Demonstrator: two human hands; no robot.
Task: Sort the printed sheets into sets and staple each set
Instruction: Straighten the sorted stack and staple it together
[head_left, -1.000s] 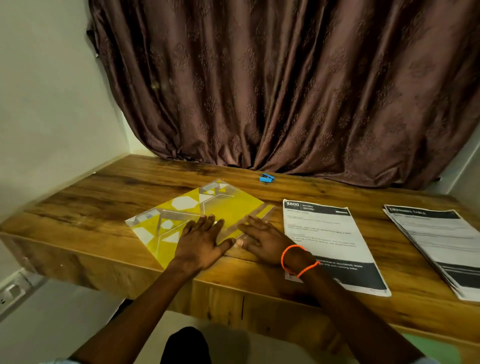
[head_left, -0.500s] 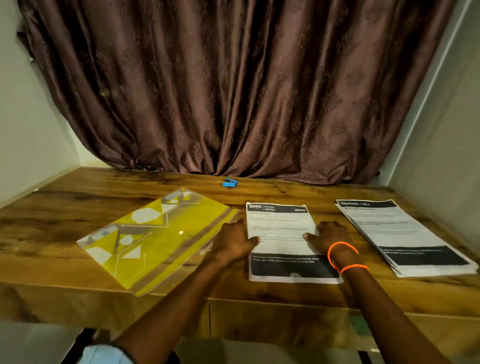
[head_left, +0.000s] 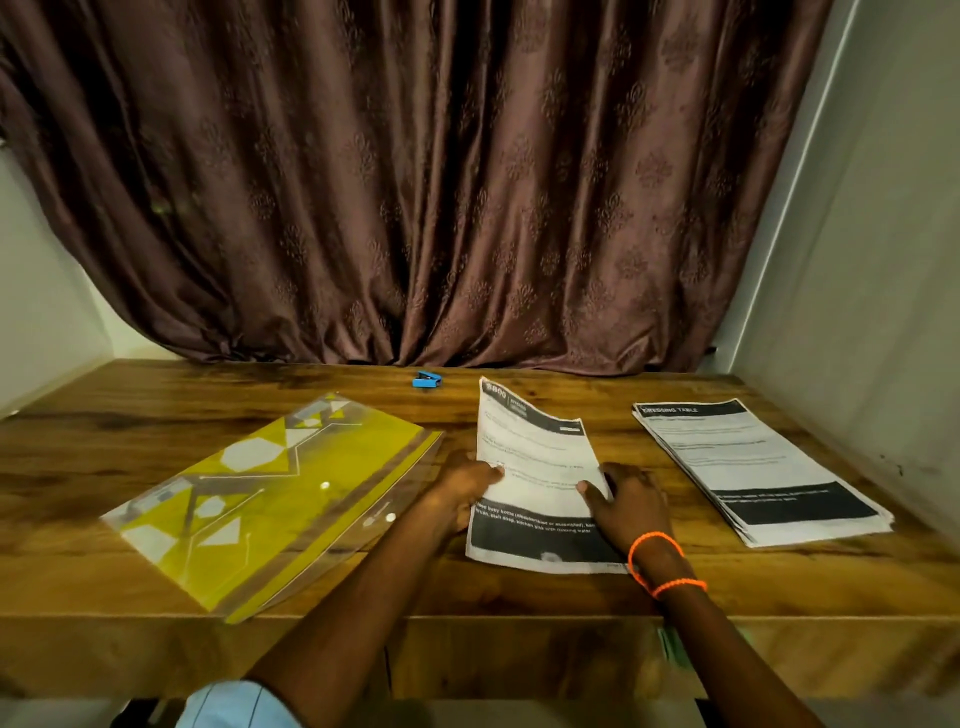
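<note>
A printed sheet set (head_left: 535, 457) with black bands lies in the middle of the wooden table (head_left: 156, 431), its far end lifted off the wood. My left hand (head_left: 462, 493) grips its left edge, thumb on top. My right hand (head_left: 628, 504), orange bands at the wrist, holds its right edge with the thumb on the paper. A thicker stack of printed sheets (head_left: 753, 462) lies flat to the right. A small blue stapler (head_left: 427, 380) sits at the back by the curtain.
A yellow and clear plastic folder (head_left: 270, 499) lies at an angle on the left of the table. A brown curtain (head_left: 415, 182) hangs behind, and walls close in on the left and the right (head_left: 857, 234).
Both hands left the yellow folder and moved right onto the middle sheets. They now grip the sheets' side edges and the far end has risen off the table.
</note>
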